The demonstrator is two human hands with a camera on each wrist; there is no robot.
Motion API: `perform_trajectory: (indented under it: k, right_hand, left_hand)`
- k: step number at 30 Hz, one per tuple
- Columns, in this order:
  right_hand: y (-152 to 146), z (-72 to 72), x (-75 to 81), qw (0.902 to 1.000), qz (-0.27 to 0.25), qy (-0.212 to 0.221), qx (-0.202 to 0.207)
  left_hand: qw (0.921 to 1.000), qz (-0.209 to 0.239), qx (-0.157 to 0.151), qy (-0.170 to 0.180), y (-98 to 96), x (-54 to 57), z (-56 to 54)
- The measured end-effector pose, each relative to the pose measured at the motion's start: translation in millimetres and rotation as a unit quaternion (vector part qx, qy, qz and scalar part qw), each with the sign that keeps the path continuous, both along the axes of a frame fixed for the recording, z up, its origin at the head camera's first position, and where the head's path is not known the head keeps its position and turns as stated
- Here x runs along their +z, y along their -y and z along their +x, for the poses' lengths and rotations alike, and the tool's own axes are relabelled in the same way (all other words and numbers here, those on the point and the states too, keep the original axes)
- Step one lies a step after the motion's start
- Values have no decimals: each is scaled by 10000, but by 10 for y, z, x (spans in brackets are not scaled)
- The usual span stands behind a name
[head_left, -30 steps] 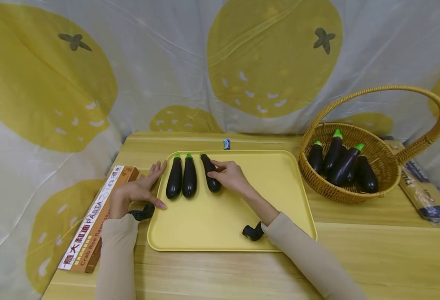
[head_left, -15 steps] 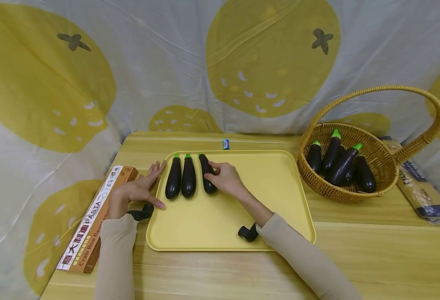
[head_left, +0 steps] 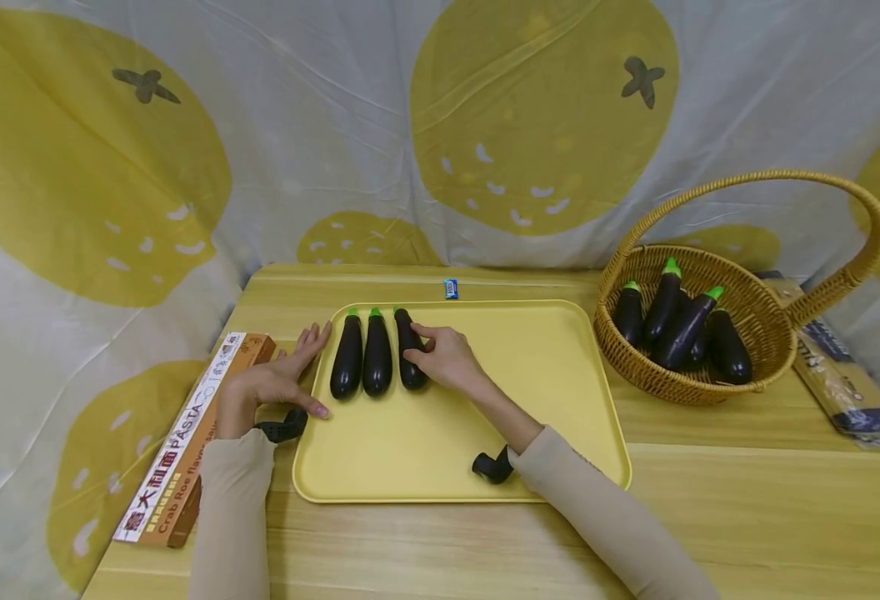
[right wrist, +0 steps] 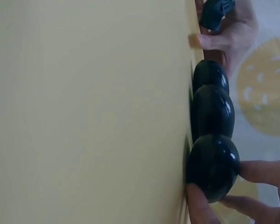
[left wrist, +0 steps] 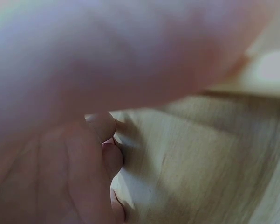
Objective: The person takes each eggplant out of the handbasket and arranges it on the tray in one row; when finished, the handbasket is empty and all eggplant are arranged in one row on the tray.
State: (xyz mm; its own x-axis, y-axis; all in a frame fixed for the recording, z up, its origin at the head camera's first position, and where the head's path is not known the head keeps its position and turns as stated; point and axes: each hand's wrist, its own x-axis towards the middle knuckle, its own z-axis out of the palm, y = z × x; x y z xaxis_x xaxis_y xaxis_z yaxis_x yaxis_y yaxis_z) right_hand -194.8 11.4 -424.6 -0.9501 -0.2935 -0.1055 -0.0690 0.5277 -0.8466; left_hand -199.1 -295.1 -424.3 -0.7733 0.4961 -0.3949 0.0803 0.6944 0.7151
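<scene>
Right hand (head_left: 447,357): an eggplant (head_left: 413,377) is gripped between its thumb and fingers, with the green stem pointed toward the far rim of the yellow tray (head_left: 425,450). Whether the eggplant is rested on the tray or held just above it cannot be told. Two more eggplants are laid in the tray's left part, a left one (head_left: 347,358) and a middle one (head_left: 377,354), set side by side and roughly parallel; the gripped one is held just beside the middle one.

By the left hand (head_left: 271,379), nothing is grasped: its fingers are spread, and its thumb is placed at the tray's left rim.

Right of the tray, a wicker basket (head_left: 646,379) is set on the table (head_left: 747,508), and several eggplants are held in it. A plastic packet (head_left: 852,392) is partly hidden behind the basket. A pasta box (head_left: 177,442) is laid left of the tray, and a small blue packet (head_left: 451,288) is placed beyond its far rim. Behind everything, a lemon-patterned cloth (head_left: 335,125) is hung.
</scene>
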Motion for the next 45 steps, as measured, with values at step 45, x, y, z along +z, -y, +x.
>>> perform_trajectory:
  k: [45]
  right_hand:
    - [-2025,309,764,9963,676,-525,19]
  left_hand:
    - [9997,-83,-195,-141,-19,-1,22]
